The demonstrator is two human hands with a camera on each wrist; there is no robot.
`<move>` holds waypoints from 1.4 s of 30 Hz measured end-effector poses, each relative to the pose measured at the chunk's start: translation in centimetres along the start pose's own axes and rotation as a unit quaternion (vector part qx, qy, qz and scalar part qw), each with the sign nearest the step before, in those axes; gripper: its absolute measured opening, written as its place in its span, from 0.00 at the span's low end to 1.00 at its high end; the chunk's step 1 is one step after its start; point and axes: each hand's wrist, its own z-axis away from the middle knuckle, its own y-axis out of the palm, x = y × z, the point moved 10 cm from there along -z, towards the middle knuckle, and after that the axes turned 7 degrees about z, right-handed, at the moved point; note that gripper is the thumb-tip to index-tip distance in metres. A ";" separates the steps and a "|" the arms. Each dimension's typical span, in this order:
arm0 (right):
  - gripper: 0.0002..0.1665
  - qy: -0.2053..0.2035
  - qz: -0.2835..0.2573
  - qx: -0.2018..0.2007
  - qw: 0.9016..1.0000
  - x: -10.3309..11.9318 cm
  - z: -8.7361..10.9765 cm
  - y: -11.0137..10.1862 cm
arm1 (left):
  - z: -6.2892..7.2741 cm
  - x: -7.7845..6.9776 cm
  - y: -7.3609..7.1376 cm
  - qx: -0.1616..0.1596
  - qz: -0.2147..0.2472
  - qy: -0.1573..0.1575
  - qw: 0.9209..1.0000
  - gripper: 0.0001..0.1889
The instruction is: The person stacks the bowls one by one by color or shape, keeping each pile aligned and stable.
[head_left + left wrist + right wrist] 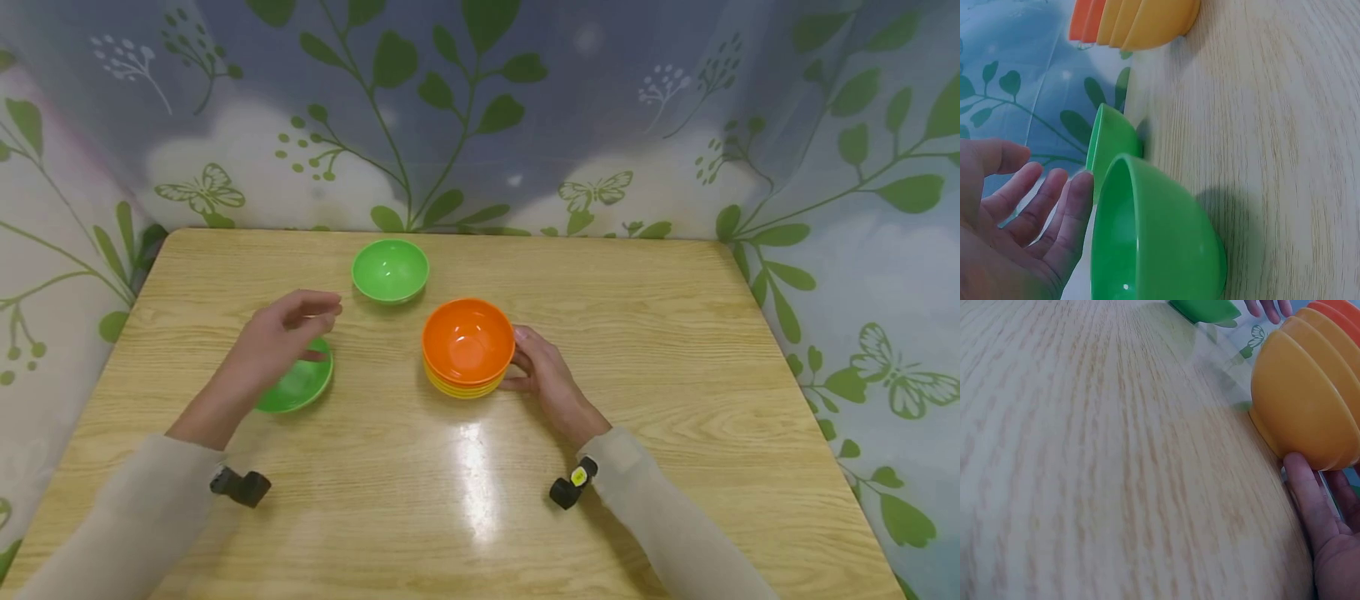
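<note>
Near the table's middle stands a stack of bowls, with orange bowls (468,342) nested on top of yellow bowls (1300,400). My right hand (551,379) touches the right side of this stack. In the right wrist view its thumb (1307,494) lies fairly straight against the lowest yellow bowl, and the other fingers are partly hidden behind. My left hand (277,342) hovers over a green bowl (300,387) at the left, its fingers loosely bent and holding nothing. That hand partly covers the bowl in the head view. Farther back, a second green bowl (390,271) sits upright.
All the bowls stand on a light wooden table (675,333) with rounded back corners. A curtain (480,108) printed with leaves and butterflies hangs behind the table and along both sides. Black wrist cameras (243,487) are strapped over the sleeves.
</note>
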 end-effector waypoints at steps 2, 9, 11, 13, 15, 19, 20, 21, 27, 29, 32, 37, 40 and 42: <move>0.33 0.001 0.000 0.000 1.000 0.0 0.0 0.0 | 0.1 0.2 -0.4 -0.005 -0.005 -0.003 1.000 0.27; 0.34 0.002 0.004 0.000 1.000 0.0 0.0 -0.1 | 0.4 0.5 -1.6 -0.018 -0.013 0.001 1.000 0.28; 0.34 0.002 0.007 0.000 1.000 0.0 0.0 -0.1 | 0.4 0.7 -1.9 -0.022 -0.019 0.001 1.000 0.29; 0.34 0.004 0.008 -0.001 1.000 0.0 0.0 -0.1 | 0.4 0.9 -2.4 -0.029 -0.030 0.001 0.999 0.29; 0.34 0.005 0.010 -0.002 1.000 -0.1 0.0 -0.1 | 0.4 1.0 -2.9 -0.039 -0.041 0.005 0.998 0.29; 0.34 0.003 0.009 0.000 1.000 0.0 0.0 -0.1 | 0.6 1.0 -3.8 -0.056 -0.049 0.014 0.997 0.28; 0.34 0.002 0.009 0.002 1.000 0.0 0.0 0.0 | 0.7 0.9 -4.0 -0.058 -0.049 0.014 0.997 0.28; 0.33 0.001 0.010 0.003 1.000 0.1 0.0 0.0 | 0.7 0.9 -4.1 -0.059 -0.048 0.015 0.997 0.28; 0.34 0.001 0.010 0.004 1.000 0.3 0.1 0.1 | 0.7 1.1 -5.1 -0.061 -0.064 -0.002 0.996 0.29; 0.34 0.001 0.010 0.003 1.000 0.3 0.0 0.1 | 0.7 1.3 -5.5 -0.065 -0.069 -0.006 0.996 0.29; 0.34 0.002 0.009 0.001 1.000 0.3 0.0 0.0 | 0.8 1.5 -5.9 -0.072 -0.073 -0.010 0.995 0.29; 0.34 0.007 0.000 0.001 1.000 0.0 -0.1 -0.1 | 1.0 1.9 -6.3 -0.083 -0.083 -0.004 0.993 0.29; 0.33 0.010 -0.001 0.001 1.000 -0.1 0.0 -0.1 | 1.1 2.1 -6.6 -0.091 -0.094 -0.002 0.991 0.28; 0.34 0.010 -0.001 0.001 1.000 -0.1 0.0 -0.1 | 1.2 2.3 -6.7 -0.097 -0.102 -0.002 0.990 0.28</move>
